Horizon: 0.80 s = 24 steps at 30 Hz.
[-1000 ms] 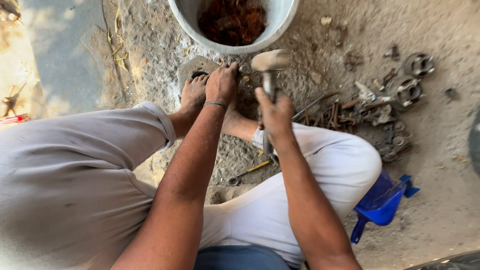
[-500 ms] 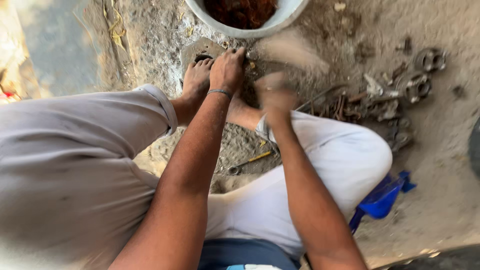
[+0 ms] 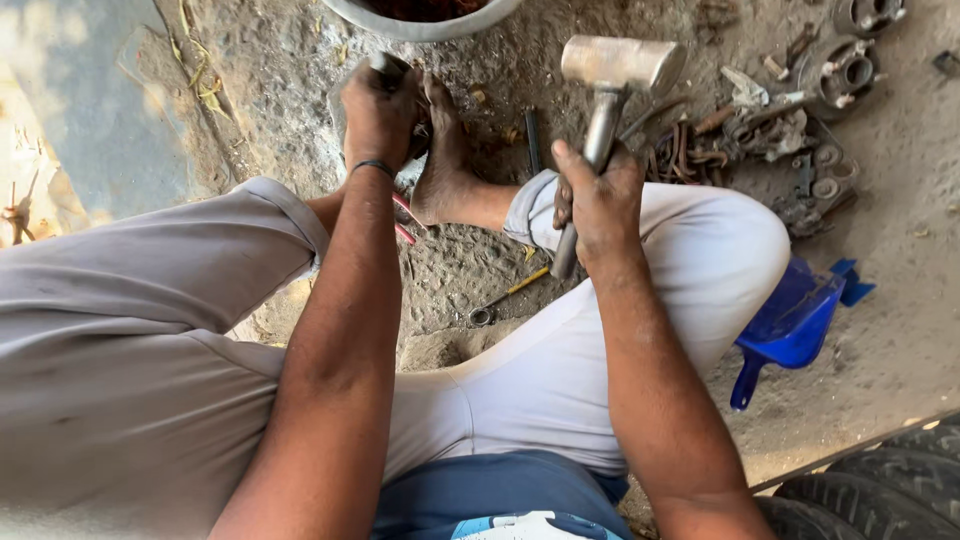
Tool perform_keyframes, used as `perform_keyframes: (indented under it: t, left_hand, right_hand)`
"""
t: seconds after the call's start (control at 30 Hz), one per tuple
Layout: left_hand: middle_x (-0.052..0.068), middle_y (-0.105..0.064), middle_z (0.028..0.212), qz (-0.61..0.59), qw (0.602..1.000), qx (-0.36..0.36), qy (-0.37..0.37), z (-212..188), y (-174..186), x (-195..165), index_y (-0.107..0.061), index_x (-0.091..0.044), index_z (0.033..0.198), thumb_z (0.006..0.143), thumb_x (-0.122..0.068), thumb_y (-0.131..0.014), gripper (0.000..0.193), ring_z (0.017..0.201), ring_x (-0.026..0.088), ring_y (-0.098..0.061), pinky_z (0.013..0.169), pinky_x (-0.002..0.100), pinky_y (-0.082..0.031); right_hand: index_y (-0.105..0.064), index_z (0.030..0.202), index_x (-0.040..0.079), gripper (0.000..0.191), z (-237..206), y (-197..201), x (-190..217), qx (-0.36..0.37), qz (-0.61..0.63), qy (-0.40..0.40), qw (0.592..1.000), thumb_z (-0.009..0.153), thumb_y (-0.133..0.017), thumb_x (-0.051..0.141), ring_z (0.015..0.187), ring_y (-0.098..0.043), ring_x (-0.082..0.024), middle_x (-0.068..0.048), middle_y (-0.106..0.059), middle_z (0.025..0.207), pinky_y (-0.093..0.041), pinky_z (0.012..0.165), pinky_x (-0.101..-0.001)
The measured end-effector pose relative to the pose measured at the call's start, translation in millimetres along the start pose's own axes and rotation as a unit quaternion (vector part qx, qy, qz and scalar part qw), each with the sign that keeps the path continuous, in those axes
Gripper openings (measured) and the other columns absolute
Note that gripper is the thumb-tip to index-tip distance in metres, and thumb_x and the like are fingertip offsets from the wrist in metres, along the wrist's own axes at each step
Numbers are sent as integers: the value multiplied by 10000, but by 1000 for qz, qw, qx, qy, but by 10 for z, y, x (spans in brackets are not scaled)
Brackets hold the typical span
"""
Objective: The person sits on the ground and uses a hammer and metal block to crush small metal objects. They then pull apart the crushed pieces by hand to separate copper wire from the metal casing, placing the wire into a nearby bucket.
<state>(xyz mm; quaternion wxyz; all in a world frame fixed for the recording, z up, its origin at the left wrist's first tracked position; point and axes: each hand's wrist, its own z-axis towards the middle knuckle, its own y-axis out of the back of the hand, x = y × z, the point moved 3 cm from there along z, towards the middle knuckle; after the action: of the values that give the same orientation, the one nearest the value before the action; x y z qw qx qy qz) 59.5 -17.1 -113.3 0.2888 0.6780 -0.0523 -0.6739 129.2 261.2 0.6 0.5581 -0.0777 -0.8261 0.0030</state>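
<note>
I sit on dirty ground with my legs bent. My right hand (image 3: 600,200) grips the metal handle of a hammer (image 3: 620,65), whose block-shaped head is raised above my right knee. My left hand (image 3: 378,110) is closed around a dark metal rod or chisel (image 3: 388,66) held upright near my bare foot (image 3: 445,150). What the rod's tip rests on is hidden behind my hand and foot.
A grey basin (image 3: 420,20) with rusty contents stands at the top. Greasy metal parts and bearings (image 3: 800,120) lie at the upper right. A wrench (image 3: 505,298) lies between my legs. A blue plastic scoop (image 3: 790,325) sits beside my right knee, and tyres (image 3: 880,490) at the bottom right.
The hammer swung down in a blur half a second ago and is now raised again. The view has shifted closer, with the basin nearer the top edge.
</note>
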Motion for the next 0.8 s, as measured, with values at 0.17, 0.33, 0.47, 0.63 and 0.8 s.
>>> perform_keyframes:
  t: [0.17,0.33,0.47,0.63,0.8]
  left_hand:
    - [100,-774,853,-31,999,6,-2,77,5,-81,-721,-26,942,921,-173,-795,166,741,212,-747,713,383,-617]
    - [134,-743,835,106,991,-8,-78,63,12,-105,-719,-2,865,904,-148,-844,196,737,243,-711,696,415,-588]
    - [83,-781,856,9,1000,10,8,49,13,-4,-716,-21,908,923,-140,-795,144,782,189,-773,732,340,-635]
    - [79,-796,866,13,1000,5,-3,67,47,-17,-739,-32,918,911,-113,-800,102,775,178,-787,733,347,-636]
    - [100,-786,883,43,999,31,12,45,9,-50,-741,-50,916,924,-143,-805,113,772,199,-770,729,359,-634]
  right_hand:
    - [-559,866,60,230,122,79,-53,-1,12,3,1000,970,-741,154,431,-486,-96,7,-525,610,-418,369,-276]
    - [-547,881,73,227,96,17,1,-6,-7,-13,1000,961,-740,163,427,-481,-88,13,-513,601,-417,361,-268]
    - [-541,891,75,238,102,1,-4,5,-26,-11,1000,965,-743,178,443,-490,-77,15,-514,616,-422,366,-256]
    - [-545,894,79,241,146,-4,-32,4,-46,-3,999,956,-746,197,440,-503,-73,12,-524,616,-433,355,-247]
    - [-568,906,65,235,118,-73,20,16,-63,12,998,959,-753,199,455,-515,-69,7,-543,627,-445,368,-243]
